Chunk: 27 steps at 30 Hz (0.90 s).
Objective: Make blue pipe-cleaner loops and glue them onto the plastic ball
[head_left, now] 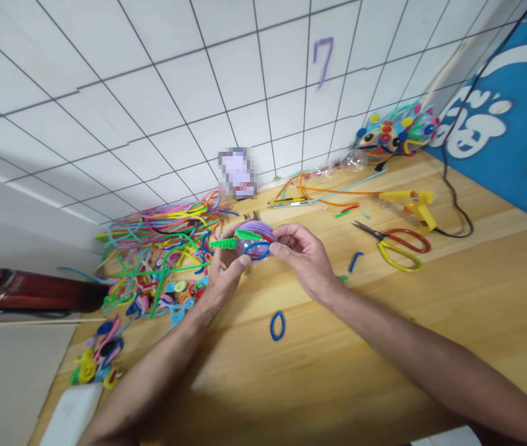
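Clear ball under purple coil held over worktop, left grip closed on its side, right grip pinching blue loop at its front; probably light, slick, crackable, best cupped by bare sides

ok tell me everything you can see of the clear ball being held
The clear ball looks like see-through plastic. Purple strips curve over its top; two fuzzy green pieces show at its left and front. A blue loop crosses its lower front, attachment unclear. The left hand and right hand hold it above the table.
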Available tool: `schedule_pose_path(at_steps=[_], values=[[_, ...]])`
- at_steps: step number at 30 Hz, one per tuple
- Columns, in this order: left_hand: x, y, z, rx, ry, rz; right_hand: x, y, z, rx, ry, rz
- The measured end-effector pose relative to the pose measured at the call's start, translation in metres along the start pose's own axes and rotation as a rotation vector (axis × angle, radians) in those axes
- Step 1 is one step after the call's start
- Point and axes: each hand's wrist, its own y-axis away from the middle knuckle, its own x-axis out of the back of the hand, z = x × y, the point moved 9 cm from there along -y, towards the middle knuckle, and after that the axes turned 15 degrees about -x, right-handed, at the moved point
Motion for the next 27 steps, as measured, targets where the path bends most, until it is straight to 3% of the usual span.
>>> schedule_pose_path(at_steps=[7,16,27], values=[[-0.0027,-0.0017,0.0018,0.029,0.045,0.03,0.0008,-0.0003,0.0012,-0.02,-0.04,0.001],[-0.0083,-0.0043,0.0036,0.008,0.05,-0.029,0.0037,-0.0014,0.0033,-0.019,-0.02,0.02],[-0.0081,-0.0057,0.0031,0.042,0.088,0.028,0.0029,-0.0007,0.001,-0.009,-0.024,0.01]])
